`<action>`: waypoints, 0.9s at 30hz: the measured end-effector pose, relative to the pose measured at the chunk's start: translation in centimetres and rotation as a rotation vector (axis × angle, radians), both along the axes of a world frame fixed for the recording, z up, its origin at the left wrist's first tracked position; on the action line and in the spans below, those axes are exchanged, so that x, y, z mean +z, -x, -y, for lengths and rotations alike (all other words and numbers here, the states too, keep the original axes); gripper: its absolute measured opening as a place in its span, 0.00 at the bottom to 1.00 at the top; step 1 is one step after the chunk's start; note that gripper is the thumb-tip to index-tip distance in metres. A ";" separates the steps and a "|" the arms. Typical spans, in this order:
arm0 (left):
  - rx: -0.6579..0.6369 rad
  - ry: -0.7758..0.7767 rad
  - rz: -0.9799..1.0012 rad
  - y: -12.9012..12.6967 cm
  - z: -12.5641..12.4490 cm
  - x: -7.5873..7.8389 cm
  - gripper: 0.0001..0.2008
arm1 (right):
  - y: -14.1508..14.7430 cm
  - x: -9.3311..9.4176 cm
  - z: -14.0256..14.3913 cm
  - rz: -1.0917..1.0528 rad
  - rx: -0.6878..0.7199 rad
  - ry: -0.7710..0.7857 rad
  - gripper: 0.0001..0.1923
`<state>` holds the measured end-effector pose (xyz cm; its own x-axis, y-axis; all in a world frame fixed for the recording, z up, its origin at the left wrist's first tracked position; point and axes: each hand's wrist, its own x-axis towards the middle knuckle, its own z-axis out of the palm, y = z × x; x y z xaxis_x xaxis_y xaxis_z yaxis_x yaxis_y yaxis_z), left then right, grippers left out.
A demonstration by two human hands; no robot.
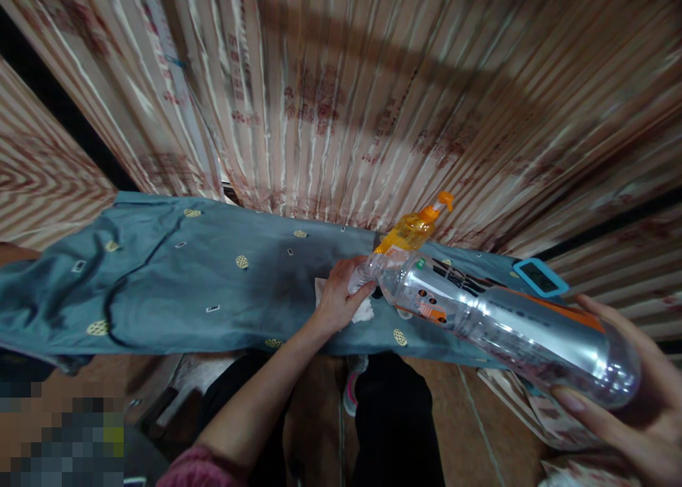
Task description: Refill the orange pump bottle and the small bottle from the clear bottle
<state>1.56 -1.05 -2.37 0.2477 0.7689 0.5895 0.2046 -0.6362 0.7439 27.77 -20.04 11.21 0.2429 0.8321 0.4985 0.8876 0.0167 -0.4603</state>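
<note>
A large clear plastic bottle (474,306) with a silver and orange label lies slanted across the right side of the view. My right hand (634,402) grips its base, thumb below and fingers above. At the other end, my left hand (344,292) is closed around the clear neck, where the cap cannot be made out. Beneath the left hand, a crumpled white tissue (363,312) rests on the cloth. Just behind the bottle's neck stands a pump bottle (408,233) of yellow-orange liquid with an orange pump.
A grey-green patterned cloth (170,281) covers the narrow table. Toward its right end sits a blue-framed device (540,277) with a dark screen. Pleated curtains (320,104) hang close behind and on both sides. A light-coloured bag (533,409) is below at the right.
</note>
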 end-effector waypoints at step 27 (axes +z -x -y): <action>0.012 0.024 -0.012 0.0 0.1 -0.1 0.18 | 0.2 0.5 0.0 0.024 0.008 0.012 0.43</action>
